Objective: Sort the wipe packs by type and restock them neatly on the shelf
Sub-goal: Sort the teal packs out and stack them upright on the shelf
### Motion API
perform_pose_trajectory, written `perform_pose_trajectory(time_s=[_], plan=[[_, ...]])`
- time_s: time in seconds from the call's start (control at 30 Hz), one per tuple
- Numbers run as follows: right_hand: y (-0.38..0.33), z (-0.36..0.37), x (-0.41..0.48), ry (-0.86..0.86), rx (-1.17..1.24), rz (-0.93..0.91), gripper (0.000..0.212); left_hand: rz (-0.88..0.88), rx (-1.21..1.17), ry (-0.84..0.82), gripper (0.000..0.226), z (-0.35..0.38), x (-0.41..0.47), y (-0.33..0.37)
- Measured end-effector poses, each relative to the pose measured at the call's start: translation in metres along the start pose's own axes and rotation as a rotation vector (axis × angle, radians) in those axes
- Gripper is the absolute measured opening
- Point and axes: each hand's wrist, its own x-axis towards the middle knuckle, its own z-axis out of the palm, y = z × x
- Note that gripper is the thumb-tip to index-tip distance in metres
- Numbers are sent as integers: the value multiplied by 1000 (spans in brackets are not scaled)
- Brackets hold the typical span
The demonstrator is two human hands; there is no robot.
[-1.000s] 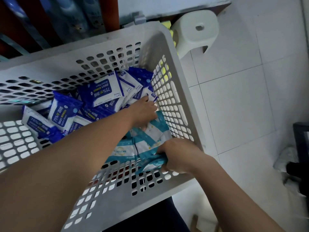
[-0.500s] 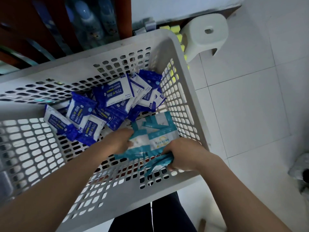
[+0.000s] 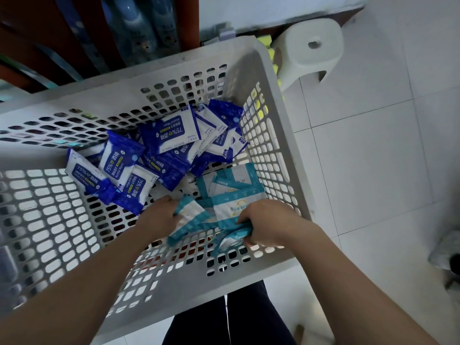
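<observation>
While left hand, right hand grip teal packs: roughly ten blue packs beyond.

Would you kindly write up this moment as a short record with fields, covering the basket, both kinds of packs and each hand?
container: white perforated plastic basket
type one: dark blue and white alcohol wipe packs, loose heap on the far side of the basket floor
type two: teal and white wipe packs, gathered at the near right corner
left hand: grips one teal pack by its edge
right hand: grips a bunch of teal packs
nearby: white plastic stool on the white tiled floor
</observation>
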Motion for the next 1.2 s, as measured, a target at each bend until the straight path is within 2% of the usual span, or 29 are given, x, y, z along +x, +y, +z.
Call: perform_pose_trajectory(time_s=[0.03,0.1,0.17,0.37,0.47,0.53,0.63,0.7,0.77,0.83,0.97,1.07,1.13,1.2], plan=[[0,1,1,0,-1,1,39,-37,22,20,35,1,-4,-4],[-1,1,2,2,-5,-2,39,-59,218,63,40,0,-12,-7],[-1,2,3,2,-11,-8,38,24,425,59,42,-4,-18,1],[-2,3,7,12,-4,-13,37,494,939,-95,32,6,-10,21],[-1,5,9,14,4,-11,37,776,1083,-95,33,7,2,12],[0,6,10,21,3,-10,36,851,1119,-42,27,-3,6,6],[0,8,12,24,2,-6,32,842,1072,-94,41,-5,9,-7],[-1,9,13,27,3,-3,31,817,1069,-56,46,-1,9,-13],[-1,9,14,32,-1,-4,32,815,1064,36,35,2,8,-13],[-2,10,15,34,-8,-6,32,778,1051,60,24,6,9,-14],[-4,11,15,39,-14,9,30,663,1024,-36,21,-9,1,-6],[-7,13,16,103,30,12,24,497,872,-163,28,-15,-1,-8],[-10,16,17,160,120,24,29,360,707,-114,30,-20,-9,-9],[-14,17,17,228,224,51,34,176,419,-95,32,-24,-21,-11]])
